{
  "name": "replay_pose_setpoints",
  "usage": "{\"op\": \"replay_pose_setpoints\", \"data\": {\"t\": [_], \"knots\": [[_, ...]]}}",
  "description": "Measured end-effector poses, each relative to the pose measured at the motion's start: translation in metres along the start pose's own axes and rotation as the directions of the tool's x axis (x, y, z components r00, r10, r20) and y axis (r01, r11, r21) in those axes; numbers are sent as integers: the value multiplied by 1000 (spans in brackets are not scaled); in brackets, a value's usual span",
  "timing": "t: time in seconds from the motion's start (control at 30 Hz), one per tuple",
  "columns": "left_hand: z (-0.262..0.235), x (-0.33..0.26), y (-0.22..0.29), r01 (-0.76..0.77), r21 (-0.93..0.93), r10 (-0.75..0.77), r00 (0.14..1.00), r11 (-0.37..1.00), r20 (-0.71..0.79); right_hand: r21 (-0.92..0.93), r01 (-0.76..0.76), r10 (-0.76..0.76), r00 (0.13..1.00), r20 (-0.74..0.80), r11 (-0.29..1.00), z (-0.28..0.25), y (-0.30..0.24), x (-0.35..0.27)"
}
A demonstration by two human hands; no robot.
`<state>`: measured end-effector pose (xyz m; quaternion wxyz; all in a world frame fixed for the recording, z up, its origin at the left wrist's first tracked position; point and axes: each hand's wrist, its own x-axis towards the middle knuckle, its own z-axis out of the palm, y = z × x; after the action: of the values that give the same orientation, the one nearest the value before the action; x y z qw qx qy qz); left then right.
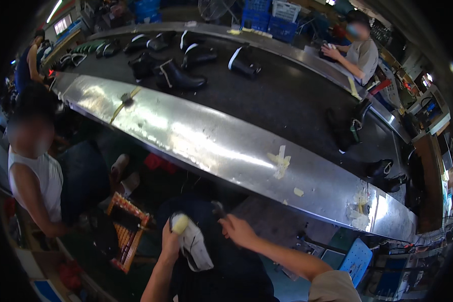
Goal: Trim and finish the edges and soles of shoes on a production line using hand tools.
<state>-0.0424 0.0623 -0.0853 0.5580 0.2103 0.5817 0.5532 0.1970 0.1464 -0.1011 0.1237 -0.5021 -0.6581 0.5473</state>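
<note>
Down at my lap, my left hand [170,240] has its grip closed around a white cloth-like piece with a yellow rounded end [189,241], holding it upright against a dark boot [206,251] that rests on my knees. My right hand [236,229] sits just beside it with fingers curled on a small dark tool [218,209]; I cannot tell how tightly. Beyond my hands runs the long shiny steel bench [201,141], patched with strips of pale tape [281,162]. Behind it a black conveyor belt [267,95] carries several black ankle boots [178,78]. A person in a white sleeveless top [35,176] sits at my left, beside an orange wooden rack [128,231]. Another person in a grey shirt [360,53] works across the belt.
</note>
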Motion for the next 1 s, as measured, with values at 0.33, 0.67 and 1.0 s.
{"op": "replay_pose_setpoints", "data": {"t": [0.33, 0.67, 1.0], "knots": [[48, 37, -13, 307, -366, -322, 947, 878, 21, -306, 169, -181, 983, -10, 937, -20, -42, -32], [25, -2, -33, 44, -36, -41, 995, 998, 88, 192, -385, 162, 717, 678, 903, -35, -64, -15], [16, -8, -46, -134, 109, 120, 984, 985, 129, -435, 282, -169, 945, 280, 855, -18, -73, -15]]}}
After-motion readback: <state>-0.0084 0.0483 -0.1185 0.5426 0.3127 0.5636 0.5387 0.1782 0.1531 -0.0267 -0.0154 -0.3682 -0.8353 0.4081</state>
